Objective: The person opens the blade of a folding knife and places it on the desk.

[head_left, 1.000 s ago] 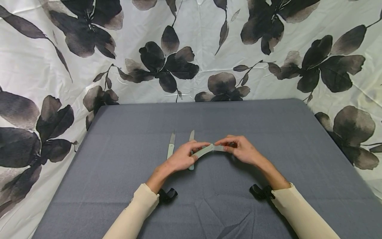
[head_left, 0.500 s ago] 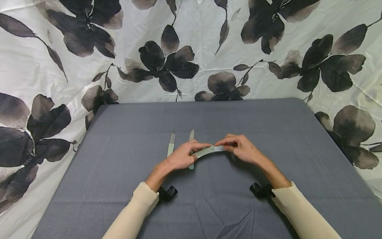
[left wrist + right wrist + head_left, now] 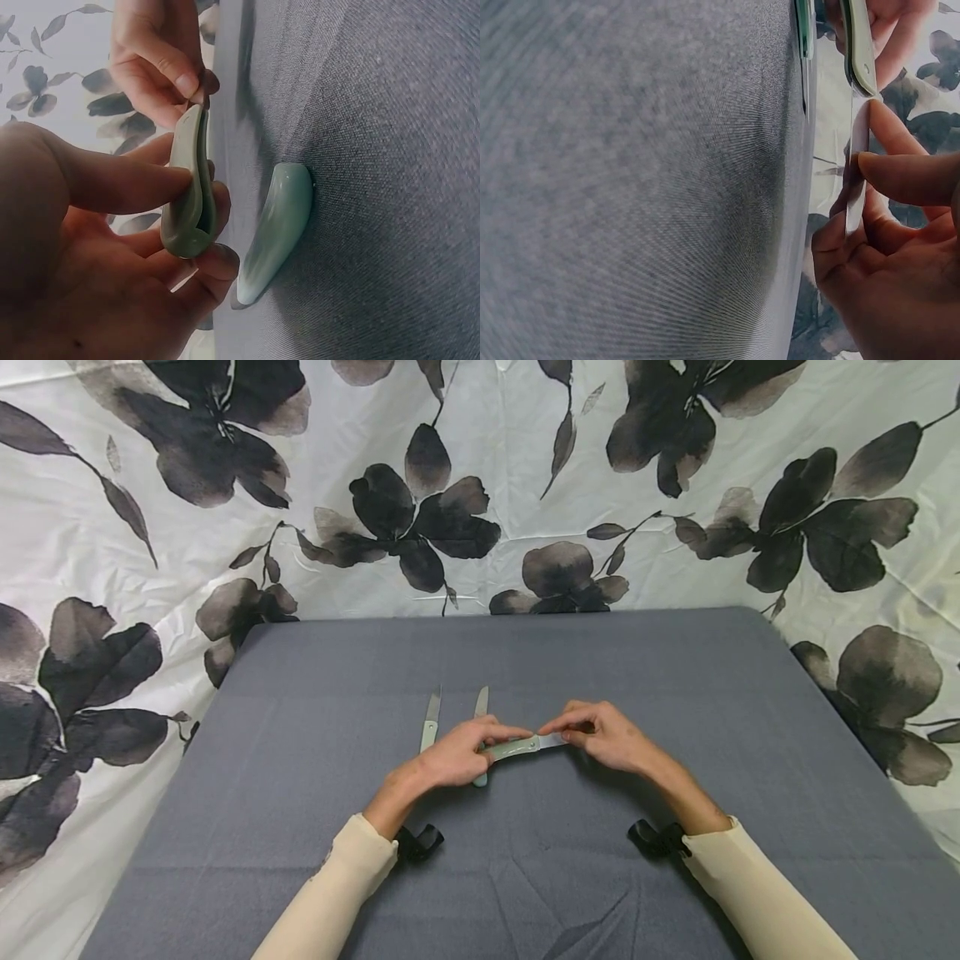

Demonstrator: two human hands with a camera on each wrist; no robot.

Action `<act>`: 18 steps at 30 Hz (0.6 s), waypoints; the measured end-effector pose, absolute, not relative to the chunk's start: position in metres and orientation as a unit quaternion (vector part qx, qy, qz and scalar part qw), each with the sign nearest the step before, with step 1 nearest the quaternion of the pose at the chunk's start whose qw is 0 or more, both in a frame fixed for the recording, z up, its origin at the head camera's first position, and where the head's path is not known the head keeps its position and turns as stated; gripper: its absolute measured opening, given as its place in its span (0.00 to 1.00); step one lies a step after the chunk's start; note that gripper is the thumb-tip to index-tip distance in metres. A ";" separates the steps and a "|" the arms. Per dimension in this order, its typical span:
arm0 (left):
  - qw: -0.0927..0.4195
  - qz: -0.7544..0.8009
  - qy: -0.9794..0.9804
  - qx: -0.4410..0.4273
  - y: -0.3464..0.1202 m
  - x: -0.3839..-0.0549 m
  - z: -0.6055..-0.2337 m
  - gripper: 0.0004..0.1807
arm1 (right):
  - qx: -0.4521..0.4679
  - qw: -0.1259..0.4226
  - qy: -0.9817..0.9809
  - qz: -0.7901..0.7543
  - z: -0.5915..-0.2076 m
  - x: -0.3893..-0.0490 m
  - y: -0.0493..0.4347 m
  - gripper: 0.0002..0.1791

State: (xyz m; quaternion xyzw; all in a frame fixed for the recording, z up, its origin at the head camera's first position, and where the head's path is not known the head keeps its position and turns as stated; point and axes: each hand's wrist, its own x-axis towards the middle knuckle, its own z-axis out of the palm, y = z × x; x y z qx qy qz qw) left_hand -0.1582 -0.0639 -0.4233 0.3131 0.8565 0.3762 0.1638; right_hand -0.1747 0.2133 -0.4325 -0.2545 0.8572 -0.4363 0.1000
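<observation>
Between both hands, above the table, is a folding knife point(image 3: 516, 749) with a pale green handle and its blade swung out nearly in line. My left hand point(image 3: 459, 753) grips the handle between thumb and fingers; the left wrist view shows the slot along the handle point(image 3: 189, 180). My right hand point(image 3: 609, 737) pinches the blade point(image 3: 857, 169) between thumb and fingers, its index fingertip near the pivot. A second pale green knife point(image 3: 482, 700) lies on the table, partly hidden behind the left hand. Farther left lies a third knife point(image 3: 430, 727), blade pointing away.
A grey cloth covers the table point(image 3: 675, 677), with creases near the front. Behind it hangs a white curtain point(image 3: 525, 435) with dark flowers. Each wrist bears a black strap mount point(image 3: 422, 843).
The knife's blade and handle have come closer to a straight line, the bend at the pivot dropping slightly. Both hands keep their hold, nearly in place.
</observation>
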 end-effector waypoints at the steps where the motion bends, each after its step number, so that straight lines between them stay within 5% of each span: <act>1: 0.165 0.374 0.857 0.314 -0.064 -0.159 -0.423 0.40 | -0.255 0.101 0.858 -0.435 -0.433 -0.175 0.213 0.17; 18: 0.167 0.378 0.858 0.304 -0.062 -0.154 -0.425 0.37 | -0.263 0.055 0.847 -0.459 -0.434 -0.180 0.219 0.11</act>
